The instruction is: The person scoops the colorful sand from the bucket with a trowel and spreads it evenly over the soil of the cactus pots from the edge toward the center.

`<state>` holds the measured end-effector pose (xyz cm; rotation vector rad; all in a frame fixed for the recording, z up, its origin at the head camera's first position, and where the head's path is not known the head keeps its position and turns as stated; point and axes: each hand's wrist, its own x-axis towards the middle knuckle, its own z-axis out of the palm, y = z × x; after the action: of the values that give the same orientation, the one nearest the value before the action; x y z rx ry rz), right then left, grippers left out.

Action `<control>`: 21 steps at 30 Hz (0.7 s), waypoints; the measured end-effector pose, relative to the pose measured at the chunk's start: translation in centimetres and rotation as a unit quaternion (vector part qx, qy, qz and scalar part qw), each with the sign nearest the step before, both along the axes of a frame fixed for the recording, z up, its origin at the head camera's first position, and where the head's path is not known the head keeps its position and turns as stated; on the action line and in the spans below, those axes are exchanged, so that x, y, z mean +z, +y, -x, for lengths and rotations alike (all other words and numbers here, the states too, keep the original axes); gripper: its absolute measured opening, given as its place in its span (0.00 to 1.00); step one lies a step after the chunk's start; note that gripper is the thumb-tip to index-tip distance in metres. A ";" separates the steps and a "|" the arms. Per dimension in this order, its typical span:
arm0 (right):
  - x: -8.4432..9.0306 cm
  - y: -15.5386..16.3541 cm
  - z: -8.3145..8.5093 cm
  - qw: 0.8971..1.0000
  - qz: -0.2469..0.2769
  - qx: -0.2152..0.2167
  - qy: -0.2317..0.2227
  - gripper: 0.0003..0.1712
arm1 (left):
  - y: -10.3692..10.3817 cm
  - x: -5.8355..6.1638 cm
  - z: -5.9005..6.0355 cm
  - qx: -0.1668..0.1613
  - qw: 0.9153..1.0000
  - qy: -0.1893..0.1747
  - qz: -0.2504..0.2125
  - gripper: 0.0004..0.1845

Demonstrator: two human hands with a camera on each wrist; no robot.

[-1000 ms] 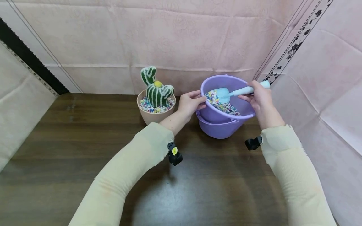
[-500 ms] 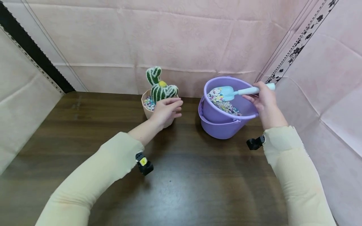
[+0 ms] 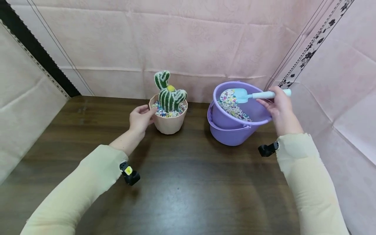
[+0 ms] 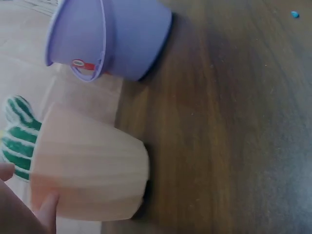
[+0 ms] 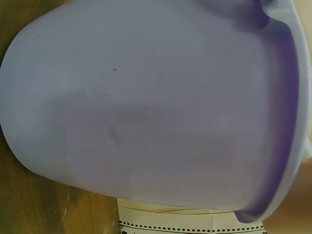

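Note:
My right hand (image 3: 281, 106) grips the handle of a light blue toy trowel (image 3: 242, 95) in the head view. Pastel beads lie on its blade, above the inside of a purple bucket (image 3: 222, 118). This bucket is tilted, sits in a second purple bucket (image 3: 230, 136) and holds more small beads (image 3: 238, 112). To the left, my left hand (image 3: 139, 120) holds the rim of a beige flowerpot (image 3: 169, 126), a fingertip on its outer wall in the left wrist view. A knitted green-and-white cactus (image 3: 167, 100) stands among beads in the pot.
Everything stands on a dark wooden table (image 3: 188, 195). Pale cloth (image 3: 191, 42) hangs behind the pot and buckets, with more cloth (image 3: 346, 81) at the right side. One small blue bead (image 4: 295, 14) lies loose on the tabletop.
My left hand has let go of the bucket's rim, passed leftward in front of the pot and reached its left rim. The trowel has lifted a little off the beads in the bucket.

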<state>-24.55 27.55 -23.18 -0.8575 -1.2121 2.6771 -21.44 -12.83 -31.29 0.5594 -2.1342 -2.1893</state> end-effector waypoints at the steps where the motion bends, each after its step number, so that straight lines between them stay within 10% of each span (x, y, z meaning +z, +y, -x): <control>1: 0.0 0.0 -0.1 1.000 0.000 0.001 -0.001 0.06 | 0.1 -0.3 0.2 0.000 1.000 -0.007 0.001 0.28; 21: -0.1 0.3 -0.3 1.000 0.023 -0.004 0.002 0.07 | -1.8 -1.3 3.4 -0.070 0.997 0.000 0.010 0.24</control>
<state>-24.25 27.83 -23.31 -0.8598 -1.1477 2.7093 -24.88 -14.65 -32.61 0.4208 -2.2574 -2.2333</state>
